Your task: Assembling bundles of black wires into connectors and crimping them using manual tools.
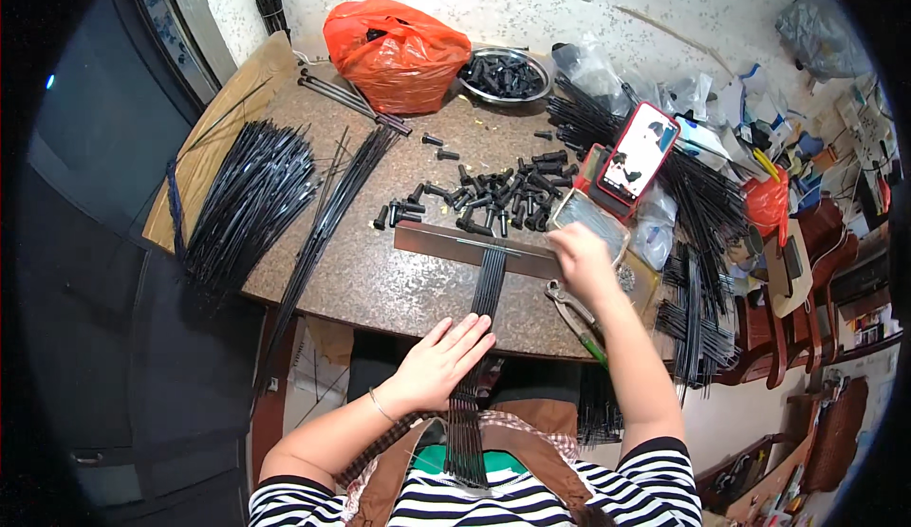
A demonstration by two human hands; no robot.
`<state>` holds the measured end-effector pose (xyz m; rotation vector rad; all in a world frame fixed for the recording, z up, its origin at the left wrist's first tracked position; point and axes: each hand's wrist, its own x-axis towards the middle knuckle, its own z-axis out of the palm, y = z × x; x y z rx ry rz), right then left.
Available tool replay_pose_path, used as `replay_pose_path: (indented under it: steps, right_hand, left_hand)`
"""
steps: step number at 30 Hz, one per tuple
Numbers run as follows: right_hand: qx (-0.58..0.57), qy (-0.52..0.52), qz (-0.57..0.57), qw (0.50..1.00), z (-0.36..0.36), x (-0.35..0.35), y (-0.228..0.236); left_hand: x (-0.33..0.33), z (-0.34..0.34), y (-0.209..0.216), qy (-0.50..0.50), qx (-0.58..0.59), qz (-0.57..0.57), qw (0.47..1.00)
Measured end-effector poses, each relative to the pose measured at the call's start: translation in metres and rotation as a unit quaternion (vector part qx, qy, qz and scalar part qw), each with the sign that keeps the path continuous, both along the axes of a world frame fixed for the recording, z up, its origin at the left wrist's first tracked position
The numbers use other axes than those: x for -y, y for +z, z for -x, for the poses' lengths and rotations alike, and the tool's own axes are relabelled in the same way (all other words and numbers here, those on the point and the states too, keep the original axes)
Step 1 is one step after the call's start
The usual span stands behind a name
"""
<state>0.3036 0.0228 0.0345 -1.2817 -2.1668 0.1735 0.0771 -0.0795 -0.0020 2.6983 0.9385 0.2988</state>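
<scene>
My left hand lies with its fingers stretched out over a bundle of thin black metal rods. The rods run side by side from my lap up to a long, dark metal bar near the table's front edge, their far ends resting at it. By the bar's right end is my right hand, its fingers closed beside a clear shallow box of small, thin pieces. Whatever those fingers hold is hidden. Pliers with green grips lie just below this hand.
Behind the bar lie scattered short black plastic tubes; a metal bowl holds more. An orange plastic bag stands beside it. Loose black rods pile up at left, others at right. A lit phone leans behind the box.
</scene>
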Motion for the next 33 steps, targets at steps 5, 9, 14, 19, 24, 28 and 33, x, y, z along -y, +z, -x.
replay_pose_path:
  steps: [5,9,14,19,24,28,33]
  right_hand:
    - [0.041,-0.001,0.074,0.996,0.024,0.007,-0.007]
    - [0.04,-0.011,0.098,0.994,0.025,0.008,-0.007]
    - [0.025,-0.005,0.098,0.995,0.028,0.007,-0.008]
    - [0.038,-0.008,0.098,0.994,0.029,0.009,-0.006]
    - [0.053,-0.015,0.094,0.994,0.03,0.008,-0.006]
    - [0.031,-0.003,0.103,0.994,0.03,0.006,-0.004]
    - [0.051,0.013,0.107,0.993,0.032,-0.006,-0.007]
  left_hand:
    - [0.002,0.001,0.001,0.003,-0.008,-0.009,1.0]
    - [0.001,0.002,0.005,-0.007,-0.028,-0.01,1.0]
    - [0.001,0.003,0.006,-0.01,-0.012,0.011,1.0]
    - [0.001,0.002,0.009,0.001,0.008,0.056,0.998]
    - [0.0,0.002,0.004,-0.014,-0.037,-0.007,0.999]
    - [0.0,0.002,0.003,-0.016,-0.034,-0.013,0.999]
    - [-0.003,0.001,0.004,-0.021,-0.029,0.004,0.999]
